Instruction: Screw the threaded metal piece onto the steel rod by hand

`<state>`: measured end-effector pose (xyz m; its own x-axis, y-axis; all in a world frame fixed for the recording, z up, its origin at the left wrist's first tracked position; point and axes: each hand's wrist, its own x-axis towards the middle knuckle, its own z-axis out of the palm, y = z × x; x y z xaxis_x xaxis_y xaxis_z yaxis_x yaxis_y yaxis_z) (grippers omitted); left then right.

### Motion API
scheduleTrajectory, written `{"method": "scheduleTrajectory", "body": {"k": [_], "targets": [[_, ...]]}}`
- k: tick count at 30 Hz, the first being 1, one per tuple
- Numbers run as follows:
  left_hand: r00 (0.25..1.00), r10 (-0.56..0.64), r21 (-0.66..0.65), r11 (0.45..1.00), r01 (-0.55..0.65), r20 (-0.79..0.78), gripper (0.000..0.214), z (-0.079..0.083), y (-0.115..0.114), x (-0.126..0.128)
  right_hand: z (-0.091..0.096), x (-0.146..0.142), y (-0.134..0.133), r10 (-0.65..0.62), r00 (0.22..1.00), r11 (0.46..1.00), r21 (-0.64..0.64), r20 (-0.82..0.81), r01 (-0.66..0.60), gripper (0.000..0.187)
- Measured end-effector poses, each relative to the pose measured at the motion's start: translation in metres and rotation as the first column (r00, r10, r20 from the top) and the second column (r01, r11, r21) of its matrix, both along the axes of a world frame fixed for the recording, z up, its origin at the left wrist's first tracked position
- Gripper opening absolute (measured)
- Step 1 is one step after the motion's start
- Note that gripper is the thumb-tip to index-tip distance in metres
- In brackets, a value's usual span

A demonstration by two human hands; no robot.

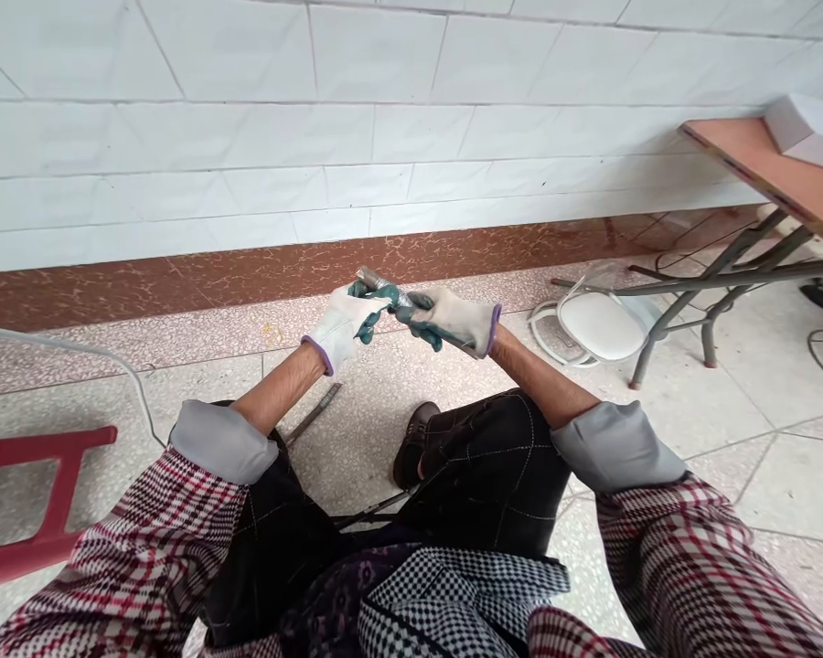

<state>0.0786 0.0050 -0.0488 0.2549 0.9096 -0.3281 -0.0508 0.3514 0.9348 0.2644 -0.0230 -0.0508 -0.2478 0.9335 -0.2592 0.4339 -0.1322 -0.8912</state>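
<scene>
1. Red plastic stool (37, 493), far left, with flat slats; it stands on the floor and is cut off by the frame edge.
2. Grey cable (89, 352), thin and round, curves across the floor towards the left knee.
3. Left hand (341, 326) in a white knit glove with a teal coated palm and purple cuff. The fingers are curled tight round the near end of the metal piece.
4. Flat metal strip (315, 413), narrow and dull grey, lies on the floor below the left forearm, apart from both hands.
5. Metal piece (382, 287), short, silvery and shiny, looks ribbed. It is held in the air between the two hands, above the floor and in front of the knees.
6. Right hand (454, 320) in the same kind of glove, closed on the other end of the metal piece and touching the left fingertips.
7. Dark shoe (411, 445), between the knees.
8. White round seat (600, 326) with a wire frame, tipped over on the floor.
9. Table (768, 164), far right, has a brown top and grey metal legs, with a white box (809, 128) on top.
10. Floor (727, 429): pale speckled tiles. Wall (384, 110): glossy white tiles above a brown marbled skirting.
</scene>
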Motion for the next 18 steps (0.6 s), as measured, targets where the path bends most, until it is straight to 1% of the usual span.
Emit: {"method": "scheduleTrajectory", "body": {"k": [2,3,4,5,7,9,11,14,16,18], "targets": [[0.999,0.049,0.023,0.999,-0.049,-0.017,0.031,0.002,0.001,0.0,-0.005,-0.007,0.006,-0.056,0.99,0.987,0.158,0.128,0.036,0.015],[0.998,0.06,0.02,0.998,-0.059,-0.025,0.032,0.002,0.002,0.0,-0.006,-0.01,0.008,-0.08,0.978,0.969,0.247,0.193,0.031,0.014],[0.998,0.06,0.012,0.998,-0.06,-0.031,0.031,0.002,0.004,-0.001,-0.006,-0.012,0.01,-0.093,0.962,0.948,0.319,0.257,0.007,0.014],[0.999,0.044,0.003,0.999,-0.044,-0.033,0.029,0.001,0.006,-0.003,-0.005,-0.013,0.01,-0.096,0.943,0.931,0.364,0.318,-0.028,0.013],[0.999,-0.019,-0.001,1.0,0.019,-0.028,0.023,-0.002,0.009,-0.009,-0.003,-0.014,0.009,-0.081,0.908,0.923,0.374,0.412,-0.087,0.011],[0.995,-0.089,0.016,0.996,0.09,-0.034,0.017,-0.003,0.01,-0.016,-0.001,-0.012,0.008,-0.06,0.896,0.934,0.341,0.44,-0.105,0.011],[0.987,-0.142,0.033,0.989,0.145,-0.072,0.013,-0.001,0.007,-0.023,-0.002,-0.009,0.009,-0.057,0.917,0.945,0.319,0.395,-0.078,0.014],[0.97,-0.189,0.046,0.979,0.198,-0.152,0.019,0.007,-0.003,-0.031,-0.007,-0.007,0.015,-0.103,0.956,0.96,0.278,0.273,0.024,0.018],[0.962,-0.214,0.059,0.972,0.226,-0.171,0.023,0.014,-0.011,-0.033,-0.007,-0.007,0.018,-0.139,0.975,0.971,0.218,0.172,0.1,0.019],[0.956,-0.252,0.075,0.961,0.265,-0.153,0.025,0.019,-0.015,-0.035,0.0,-0.007,0.017,-0.153,0.988,0.979,0.139,0.024,0.149,0.021]]}}
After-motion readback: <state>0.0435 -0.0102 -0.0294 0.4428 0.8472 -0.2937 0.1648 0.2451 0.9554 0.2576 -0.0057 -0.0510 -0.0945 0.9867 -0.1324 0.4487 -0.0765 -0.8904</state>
